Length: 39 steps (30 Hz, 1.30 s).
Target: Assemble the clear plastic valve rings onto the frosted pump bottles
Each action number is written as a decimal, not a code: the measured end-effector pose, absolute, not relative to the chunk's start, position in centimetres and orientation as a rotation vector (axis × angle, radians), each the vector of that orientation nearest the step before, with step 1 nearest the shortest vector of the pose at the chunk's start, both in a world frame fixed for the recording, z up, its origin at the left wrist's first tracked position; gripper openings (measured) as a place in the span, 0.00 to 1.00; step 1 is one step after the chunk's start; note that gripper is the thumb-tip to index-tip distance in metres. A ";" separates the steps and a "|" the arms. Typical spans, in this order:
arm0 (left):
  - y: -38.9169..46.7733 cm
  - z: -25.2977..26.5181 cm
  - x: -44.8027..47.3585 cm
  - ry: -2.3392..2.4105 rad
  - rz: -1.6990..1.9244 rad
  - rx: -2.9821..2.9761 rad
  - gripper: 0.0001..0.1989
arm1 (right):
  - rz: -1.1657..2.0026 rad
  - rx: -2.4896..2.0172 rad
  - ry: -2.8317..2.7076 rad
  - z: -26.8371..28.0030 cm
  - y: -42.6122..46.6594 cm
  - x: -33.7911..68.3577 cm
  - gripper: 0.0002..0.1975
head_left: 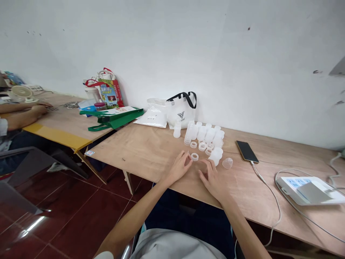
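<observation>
My left hand (181, 166) rests at the table's near side, fingers curled and thumb tip close to the index finger. Whatever it may hold is too small to make out. Just beyond its fingertips lies a translucent plastic ring (194, 157). To its right, my right hand (212, 178) is bent over the wood, thumb apart from the fingers, and nothing shows between them. Its fingertips are close to a white translucent bottle (216, 155) lying on the table. A clear dome-shaped cap (228, 163) lies to the right. More rings (202, 146) and several white bottles (209, 135) stand behind.
Against the wall are a white bag with black handles (182, 113) and a clear plastic pack (153, 117). Rightward lie a charging phone (247, 151), its cable and a white power strip box (314, 190). Left, a co-worker's hands (37, 108) are at another table, near a green bag (115, 118).
</observation>
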<state>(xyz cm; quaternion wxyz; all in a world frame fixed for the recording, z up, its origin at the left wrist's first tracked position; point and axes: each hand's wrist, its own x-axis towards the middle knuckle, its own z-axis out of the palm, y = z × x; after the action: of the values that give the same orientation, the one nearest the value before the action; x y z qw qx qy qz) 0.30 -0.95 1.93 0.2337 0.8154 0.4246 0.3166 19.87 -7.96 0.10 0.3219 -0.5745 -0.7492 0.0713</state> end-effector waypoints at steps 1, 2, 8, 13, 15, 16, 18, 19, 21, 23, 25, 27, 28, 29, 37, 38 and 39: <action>-1.2 2.0 0.3 1.200 0.857 2.254 0.12 | 0.195 -1.503 -1.951 0.0 -7.9 19.9 0.19; -1.4 2.1 0.3 1.227 0.816 2.279 0.15 | 0.198 -1.501 -1.943 0.0 -7.9 19.9 0.19; -2.2 2.4 1.2 1.346 0.495 2.463 0.28 | 0.194 -1.544 -2.017 -0.1 -7.8 19.8 0.19; -1.5 2.8 2.1 1.393 0.471 2.459 0.18 | 0.149 -1.573 -2.064 0.3 -8.0 19.7 0.18; -1.3 2.8 2.1 1.389 0.480 2.455 0.16 | 0.137 -1.568 -2.074 0.4 -8.1 19.7 0.17; -1.3 2.7 1.9 1.376 0.491 2.455 0.15 | 0.131 -1.566 -2.077 0.4 -8.1 19.7 0.17; -1.3 2.5 1.4 1.323 0.536 2.447 0.14 | 0.126 -1.557 -2.082 0.4 -8.0 19.7 0.17; -1.3 2.4 1.1 1.285 0.565 2.434 0.13 | 0.124 -1.554 -2.082 0.3 -8.0 19.8 0.17; -1.3 2.5 0.5 1.184 0.630 2.382 0.13 | 0.128 -1.553 -2.082 0.3 -8.0 19.8 0.17; -1.2 2.8 -0.1 1.084 0.698 2.305 0.13 | 0.149 -1.561 -2.077 0.4 -8.0 19.7 0.17; -1.0 3.4 -0.6 0.993 0.748 2.207 0.15 | 0.186 -1.568 -2.061 0.5 -8.0 19.7 0.17; -1.0 4.0 -0.9 0.912 0.748 2.104 0.17 | 0.225 -1.566 -2.036 0.7 -8.1 19.6 0.16; -1.0 4.2 -1.1 0.878 0.725 2.077 0.18 | 0.244 -1.564 -2.023 0.7 -8.1 19.6 0.15; -1.1 4.4 -1.2 0.851 0.685 2.079 0.18 | 0.257 -1.564 -2.010 0.7 -8.1 19.6 0.14; -0.9 3.8 -2.0 0.786 0.456 2.213 0.14 | 0.228 -1.549 -1.980 0.3 -8.0 19.7 0.10; -0.8 3.7 -2.1 0.796 0.449 2.209 0.15 | 0.213 -1.549 -1.985 0.3 -7.9 19.7 0.11; -0.6 3.6 -2.3 0.821 0.446 2.209 0.16 | 0.201 -1.547 -1.991 0.3 -7.9 19.7 0.12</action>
<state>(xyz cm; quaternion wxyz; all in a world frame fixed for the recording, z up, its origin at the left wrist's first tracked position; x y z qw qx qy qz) -2.26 -0.61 3.55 0.3630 0.8581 0.3191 0.1733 19.73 -7.95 0.30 0.3015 -0.5831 -0.7505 0.0757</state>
